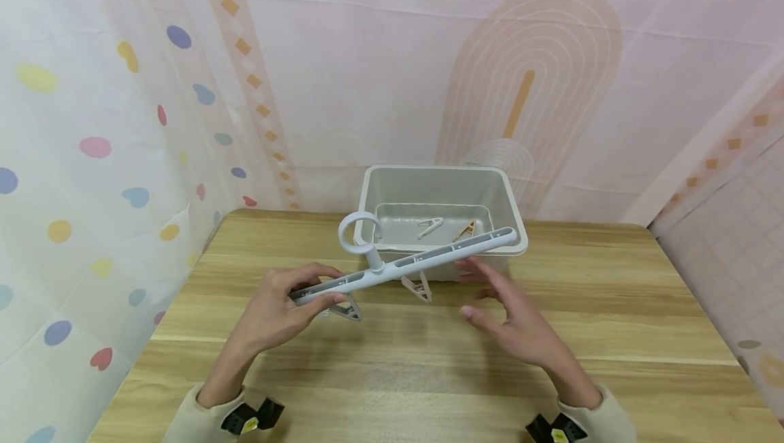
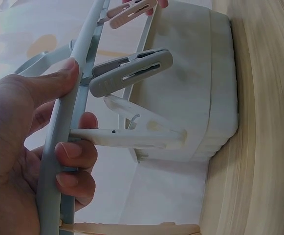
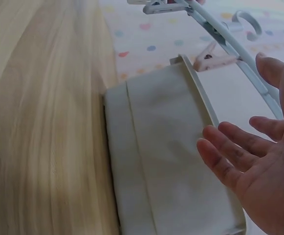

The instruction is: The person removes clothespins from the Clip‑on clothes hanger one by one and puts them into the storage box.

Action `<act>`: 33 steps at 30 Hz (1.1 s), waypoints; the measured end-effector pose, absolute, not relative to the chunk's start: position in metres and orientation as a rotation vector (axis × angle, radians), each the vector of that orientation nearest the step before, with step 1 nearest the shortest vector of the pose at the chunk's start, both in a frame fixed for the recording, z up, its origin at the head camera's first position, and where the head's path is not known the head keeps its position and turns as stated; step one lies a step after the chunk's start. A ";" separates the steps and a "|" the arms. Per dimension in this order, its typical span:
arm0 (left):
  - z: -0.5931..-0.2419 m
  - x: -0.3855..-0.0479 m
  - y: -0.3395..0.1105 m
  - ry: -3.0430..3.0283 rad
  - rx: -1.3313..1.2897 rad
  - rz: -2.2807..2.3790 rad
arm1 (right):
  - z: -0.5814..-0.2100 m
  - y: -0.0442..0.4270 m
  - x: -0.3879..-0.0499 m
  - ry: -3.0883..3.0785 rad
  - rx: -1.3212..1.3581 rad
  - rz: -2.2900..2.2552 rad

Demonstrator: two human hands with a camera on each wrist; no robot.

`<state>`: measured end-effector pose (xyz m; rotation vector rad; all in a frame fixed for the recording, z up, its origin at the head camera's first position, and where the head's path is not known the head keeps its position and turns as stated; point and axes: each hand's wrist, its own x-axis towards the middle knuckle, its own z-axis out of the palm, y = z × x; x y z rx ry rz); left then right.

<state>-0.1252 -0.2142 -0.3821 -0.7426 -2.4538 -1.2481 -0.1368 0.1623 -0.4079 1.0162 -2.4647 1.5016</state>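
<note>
My left hand (image 1: 278,307) grips one end of a pale blue clip hanger (image 1: 404,266), thumb on one side and fingers curled round the bar. The hanger tilts up to the right, its ring hook (image 1: 345,239) on top. From its underside hang a grey clothespin (image 2: 132,72), a white clothespin (image 2: 146,139) and a pinkish clothespin (image 1: 418,288); an orange-tan piece (image 2: 132,228) shows low in the left wrist view. Near the hanger's far end, my right hand (image 1: 511,317) is held with spread fingers, apart from the bar and holding nothing.
Behind the hanger a light grey bin (image 1: 517,215) stands on the wooden table (image 1: 392,388). Inside it lie a white clothespin (image 1: 431,226) and an orange clothespin (image 1: 465,229). A patterned curtain (image 1: 367,75) hangs behind the table and along its left side.
</note>
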 end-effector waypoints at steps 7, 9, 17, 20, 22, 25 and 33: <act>-0.383 -0.126 -0.212 -2.460 -0.745 -1.237 | -0.412 0.150 -0.139 -2.451 1.017 1.523; -0.383 -0.125 -0.212 -2.457 -0.747 -1.231 | -0.413 0.146 -0.139 -2.446 1.024 1.536; -0.384 -0.126 -0.209 -2.447 -0.756 -1.236 | -0.413 0.131 -0.141 -2.436 1.043 1.594; -0.385 -0.126 -0.208 -2.444 -0.762 -1.238 | -0.412 0.126 -0.140 -2.446 1.029 1.601; -0.385 -0.126 -0.208 -2.445 -0.763 -1.238 | -0.412 0.123 -0.141 -2.459 1.016 1.595; -0.384 -0.126 -0.207 -2.452 -0.762 -1.233 | -0.413 0.118 -0.142 -2.472 1.000 1.590; -0.384 -0.124 -0.205 -2.479 -0.742 -1.232 | -0.420 0.107 -0.144 -2.407 1.039 1.634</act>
